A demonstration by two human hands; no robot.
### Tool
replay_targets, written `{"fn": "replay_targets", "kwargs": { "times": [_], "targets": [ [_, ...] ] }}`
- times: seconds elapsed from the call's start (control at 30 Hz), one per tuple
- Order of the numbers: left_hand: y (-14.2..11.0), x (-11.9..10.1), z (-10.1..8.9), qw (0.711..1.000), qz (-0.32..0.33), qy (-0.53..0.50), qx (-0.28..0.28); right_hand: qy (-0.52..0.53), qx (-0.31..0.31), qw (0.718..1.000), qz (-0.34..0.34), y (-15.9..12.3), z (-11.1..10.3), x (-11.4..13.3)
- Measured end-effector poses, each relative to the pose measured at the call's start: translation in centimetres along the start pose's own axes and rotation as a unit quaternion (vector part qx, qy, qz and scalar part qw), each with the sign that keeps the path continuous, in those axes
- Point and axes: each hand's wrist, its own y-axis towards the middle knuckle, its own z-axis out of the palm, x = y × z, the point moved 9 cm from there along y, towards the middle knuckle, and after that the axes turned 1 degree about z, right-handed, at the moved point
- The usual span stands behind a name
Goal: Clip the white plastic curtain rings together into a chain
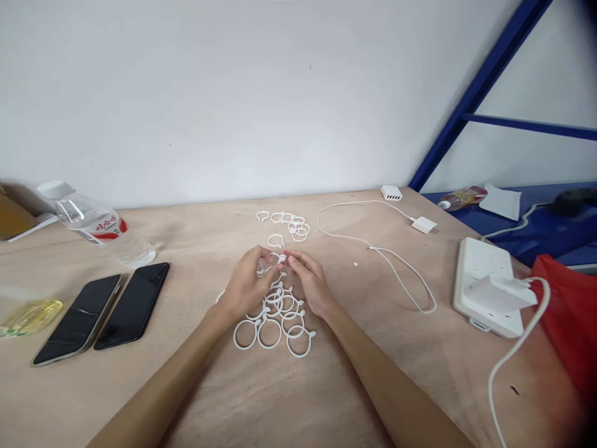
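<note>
Head view: at centre, the left hand (247, 283) and right hand (310, 283) meet, each grip pinching one small white ring (281, 258) on the surface (280, 398). Linked rings (275, 317) trail toward six o'clock. The ring looks light, springy plastic, best held at its rim.

White plastic ring (281, 258) pinched between fingertips above ring pile (275, 317).
</note>
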Motion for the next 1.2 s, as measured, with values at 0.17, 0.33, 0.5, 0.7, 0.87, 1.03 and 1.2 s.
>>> {"fn": "replay_targets", "kwargs": {
  "times": [0.17, 0.33, 0.5, 0.7, 0.87, 1.03, 1.2],
  "targets": [
    [-0.8, -1.2, -0.3, 0.996, 0.043, 0.039, -0.061, 0.089, 0.031, 0.995, 0.035, 0.2, 0.5, -0.3],
    [-1.1, -1.4, -0.2, 0.995, 0.052, 0.049, -0.073, 0.138, 0.072, 0.986, 0.064, -0.2, 1.2, 0.2],
    [-1.2, -1.6, 0.0, 0.997, 0.024, 0.036, -0.061, 0.119, 0.098, 0.986, 0.066, -0.4, 1.6, 0.2],
    [-1.2, -1.1, 1.0, 0.999, -0.042, 0.029, -0.017, 0.115, 0.090, 0.986, 0.074, -0.4, 1.5, -0.3],
    [-1.1, -0.8, 1.7, 0.997, -0.076, 0.000, 0.016, 0.110, 0.088, 0.986, 0.083, -0.4, 1.3, -0.5],
    [-0.8, -1.1, 1.3, 0.996, -0.062, -0.010, 0.060, 0.109, 0.108, 0.985, 0.078, -0.4, 1.5, -0.5],
    [0.1, -1.1, 0.4, 0.986, -0.048, -0.048, 0.153, 0.039, 0.141, 0.985, 0.087, -0.8, 2.0, -0.5]
  ]
}}
